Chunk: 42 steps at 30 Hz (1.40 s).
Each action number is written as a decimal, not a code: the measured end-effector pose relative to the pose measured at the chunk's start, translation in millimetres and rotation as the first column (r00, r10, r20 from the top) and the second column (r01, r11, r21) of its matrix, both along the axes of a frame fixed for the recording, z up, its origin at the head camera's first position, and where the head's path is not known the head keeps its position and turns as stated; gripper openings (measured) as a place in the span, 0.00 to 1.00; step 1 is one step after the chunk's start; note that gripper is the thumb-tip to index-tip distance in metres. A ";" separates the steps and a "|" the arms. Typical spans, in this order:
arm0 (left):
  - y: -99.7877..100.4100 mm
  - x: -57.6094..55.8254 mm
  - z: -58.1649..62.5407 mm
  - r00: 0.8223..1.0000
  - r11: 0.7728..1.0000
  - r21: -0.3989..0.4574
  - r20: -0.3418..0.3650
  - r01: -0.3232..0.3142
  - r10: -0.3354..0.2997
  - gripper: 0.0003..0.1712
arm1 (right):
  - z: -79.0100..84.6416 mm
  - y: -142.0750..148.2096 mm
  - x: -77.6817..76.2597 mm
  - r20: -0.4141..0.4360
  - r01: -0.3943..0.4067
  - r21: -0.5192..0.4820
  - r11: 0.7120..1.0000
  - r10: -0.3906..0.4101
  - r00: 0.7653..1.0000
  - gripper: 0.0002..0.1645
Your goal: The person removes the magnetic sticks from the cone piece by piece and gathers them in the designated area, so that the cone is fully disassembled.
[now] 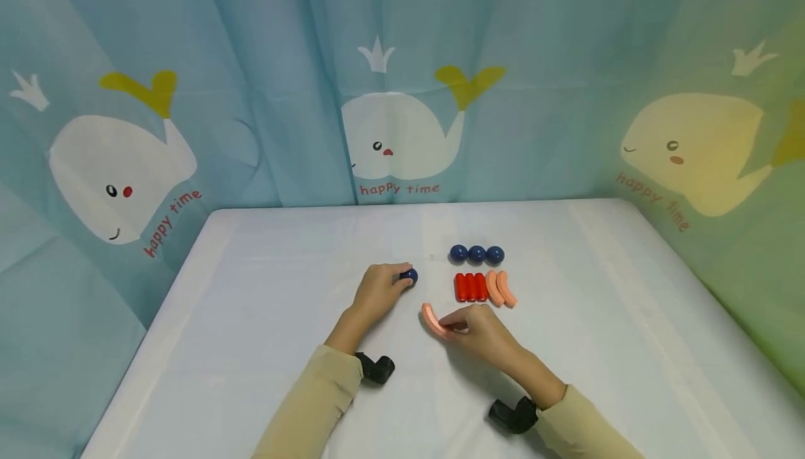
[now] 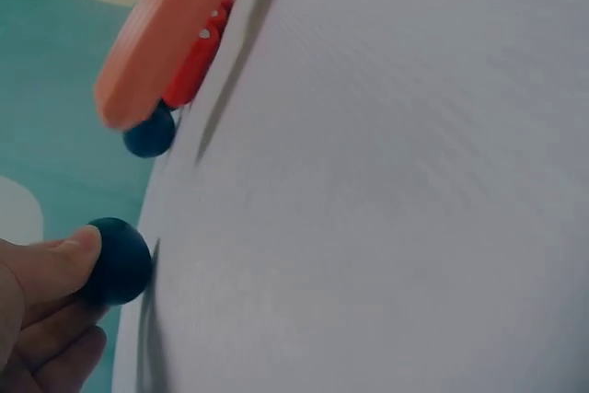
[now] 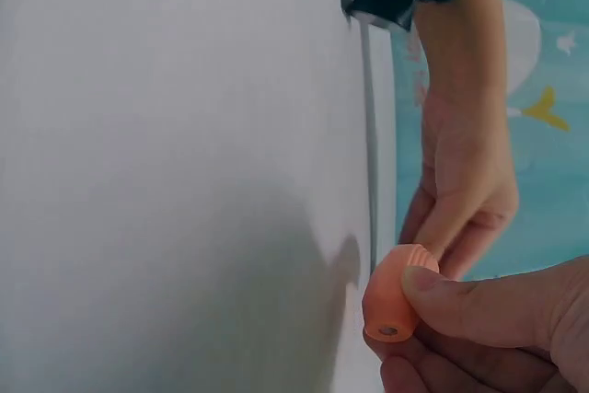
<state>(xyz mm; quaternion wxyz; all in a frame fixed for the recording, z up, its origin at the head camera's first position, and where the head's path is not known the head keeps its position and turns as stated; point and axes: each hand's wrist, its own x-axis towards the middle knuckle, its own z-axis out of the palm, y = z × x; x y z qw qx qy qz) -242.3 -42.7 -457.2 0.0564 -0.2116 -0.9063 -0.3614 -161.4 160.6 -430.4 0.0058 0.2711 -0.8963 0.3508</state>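
My left hand [image 1: 380, 288] pinches a dark blue ball [image 1: 410, 277] between thumb and fingers; the left wrist view shows this ball [image 2: 118, 261] just off the white surface. With thumb and fingertips my right hand [image 1: 479, 329] holds a curved orange-pink stick [image 1: 432, 321] by its near end. That stick [image 3: 396, 301] appears end-on in the right wrist view, with a small hole in its end. Beyond the right hand lie two more curved orange-pink sticks [image 1: 501, 289], beside a row of three red cylinders [image 1: 471, 288]. Three blue balls [image 1: 476, 255] are lined up behind them.
Everything lies on a white-covered table [image 1: 251, 305]. A blue-green curtain [image 1: 283, 82] printed with whales hangs behind and beside it. Each wrist carries a black camera, one at the left wrist [image 1: 376, 369] and one at the right wrist [image 1: 512, 415].
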 end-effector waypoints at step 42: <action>66.5 -45.8 7.4 0.994 0.995 -0.010 0.043 -0.098 0.098 0.16 | 15.4 118.1 -28.0 0.083 0.470 0.100 0.877 -0.478 0.874 0.11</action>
